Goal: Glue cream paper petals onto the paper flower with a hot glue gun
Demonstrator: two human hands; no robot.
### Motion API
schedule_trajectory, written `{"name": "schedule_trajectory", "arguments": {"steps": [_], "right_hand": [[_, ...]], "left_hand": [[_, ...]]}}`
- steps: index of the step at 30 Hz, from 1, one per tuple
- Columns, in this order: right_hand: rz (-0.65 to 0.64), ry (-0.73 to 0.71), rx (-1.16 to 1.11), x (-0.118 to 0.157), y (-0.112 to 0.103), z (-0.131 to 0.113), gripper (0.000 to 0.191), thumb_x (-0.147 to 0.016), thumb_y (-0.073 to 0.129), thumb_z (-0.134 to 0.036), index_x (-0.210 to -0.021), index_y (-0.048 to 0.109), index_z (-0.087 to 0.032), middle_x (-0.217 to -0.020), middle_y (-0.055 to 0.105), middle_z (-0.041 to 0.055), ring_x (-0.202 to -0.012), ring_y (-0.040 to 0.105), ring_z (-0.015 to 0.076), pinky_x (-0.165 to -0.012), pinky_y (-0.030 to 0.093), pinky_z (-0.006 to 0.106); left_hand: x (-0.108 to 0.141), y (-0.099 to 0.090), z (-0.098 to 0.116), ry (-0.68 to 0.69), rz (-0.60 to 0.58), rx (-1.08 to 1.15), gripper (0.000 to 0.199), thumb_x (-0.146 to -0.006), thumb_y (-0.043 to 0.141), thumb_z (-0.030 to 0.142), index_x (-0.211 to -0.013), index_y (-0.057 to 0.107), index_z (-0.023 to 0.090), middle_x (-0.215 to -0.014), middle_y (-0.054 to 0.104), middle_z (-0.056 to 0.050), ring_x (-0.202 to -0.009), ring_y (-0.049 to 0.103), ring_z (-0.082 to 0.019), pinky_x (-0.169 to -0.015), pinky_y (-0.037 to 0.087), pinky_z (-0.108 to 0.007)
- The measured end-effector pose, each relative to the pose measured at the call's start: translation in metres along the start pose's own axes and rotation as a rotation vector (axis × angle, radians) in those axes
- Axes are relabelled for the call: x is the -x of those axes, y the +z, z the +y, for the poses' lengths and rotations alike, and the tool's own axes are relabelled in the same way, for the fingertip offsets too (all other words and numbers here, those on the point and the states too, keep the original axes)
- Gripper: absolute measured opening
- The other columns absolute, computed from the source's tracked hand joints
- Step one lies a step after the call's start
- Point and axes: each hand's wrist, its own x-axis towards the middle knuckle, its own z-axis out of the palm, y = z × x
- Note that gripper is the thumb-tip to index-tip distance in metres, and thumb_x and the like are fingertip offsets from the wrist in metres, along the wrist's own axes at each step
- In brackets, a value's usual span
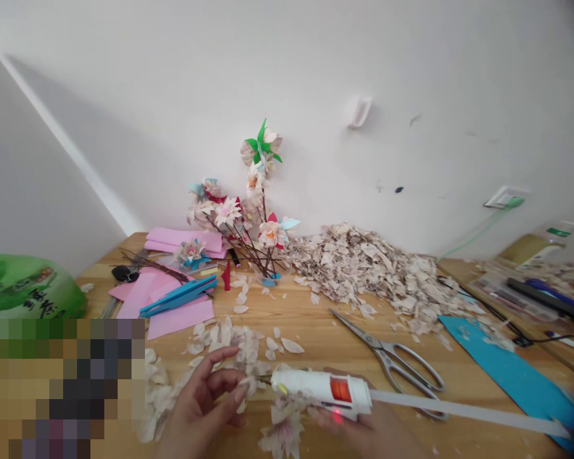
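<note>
- Petals [154, 398] lie loose on the wood beside the left hand; probably papery, almost weightless and easily torn, best pinched by a rim.
- Left hand [208, 401] has thumb and forefinger nearly closed on a pale petal [249, 386], just beside the nozzle; the other fingers curl loosely.
- Below the nozzle end sits a pale flower [287, 428], likely fragile; its underside seems the safer hold.
- White glue gun [306, 387], low at centre, looks stiff and fairly light; nozzle points left, long axis crossways, dipping slightly rightward.
- Right hand [363, 424] grasps it from beneath, fingers partly hidden.
- White strip [459, 408] trails from its rear towards the blue sheet [502, 363].
</note>
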Motion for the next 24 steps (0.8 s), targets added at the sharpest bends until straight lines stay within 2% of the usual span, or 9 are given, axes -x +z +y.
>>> {"name": "schedule_trajectory", "arguments": {"steps": [6,12,15,18,21,24], "right_hand": [[-0.024,0.092,-0.099,0.002,0.0,-0.007,0.042,-0.066,0.066,-0.051,-0.095,0.068,-0.021,-0.101,0.071,0.0058,-0.097,0.064,0.0281,-0.084,0.052,0.035],[-0.088,0.029,-0.066,-0.001,-0.002,0.004,0.035,-0.072,0.062,-0.045,-0.097,0.067,-0.021,-0.106,0.069,0.0072,-0.097,0.063,0.0277,-0.084,0.051,0.034],[-0.076,0.054,-0.07,-0.002,-0.002,0.009,0.037,-0.071,0.062,-0.044,-0.098,0.067,-0.019,-0.108,0.068,0.0085,-0.099,0.062,0.0281,-0.085,0.051,0.035],[-0.084,0.063,-0.055,-0.001,-0.004,0.004,0.037,-0.071,0.062,-0.045,-0.097,0.068,-0.019,-0.104,0.07,0.0087,-0.098,0.062,0.0288,-0.085,0.051,0.035],[-0.12,0.014,-0.026,-0.002,-0.009,-0.004,0.034,-0.073,0.061,-0.046,-0.095,0.069,-0.021,-0.099,0.072,0.0057,-0.098,0.062,0.0288,-0.085,0.05,0.035],[-0.062,-0.034,0.04,-0.01,-0.013,0.001,0.029,-0.073,0.06,-0.046,-0.086,0.07,-0.022,-0.09,0.073,0.0045,-0.096,0.062,0.0295,-0.085,0.049,0.035]], "left_hand": [[0.0,-0.003,0.0,-0.021,-0.055,-0.026,0.047,-0.063,0.075,0.031,-0.104,0.053,0.025,-0.073,0.065,-0.001,-0.064,0.055,-0.016,-0.052,0.052,-0.029],[-0.002,-0.006,0.002,-0.026,-0.078,-0.034,0.046,-0.066,0.073,0.03,-0.106,0.051,0.024,-0.074,0.065,-0.001,-0.065,0.056,-0.016,-0.052,0.052,-0.029],[-0.002,-0.004,0.003,-0.057,-0.059,-0.012,0.048,-0.063,0.075,0.029,-0.106,0.052,0.024,-0.073,0.065,0.0,-0.064,0.056,-0.015,-0.052,0.053,-0.029],[0.0,0.0,0.004,-0.066,-0.005,0.054,0.051,-0.058,0.079,0.028,-0.103,0.055,0.023,-0.069,0.064,0.001,-0.06,0.055,-0.013,-0.048,0.052,-0.026],[0.001,0.003,0.006,-0.092,0.037,0.147,0.054,-0.053,0.082,0.026,-0.102,0.058,0.022,-0.068,0.065,0.0,-0.058,0.056,-0.013,-0.044,0.051,-0.024],[0.002,0.004,0.008,-0.146,0.032,0.224,0.055,-0.051,0.083,0.023,-0.101,0.061,0.021,-0.067,0.064,0.001,-0.058,0.058,-0.013,-0.04,0.05,-0.021]]}}
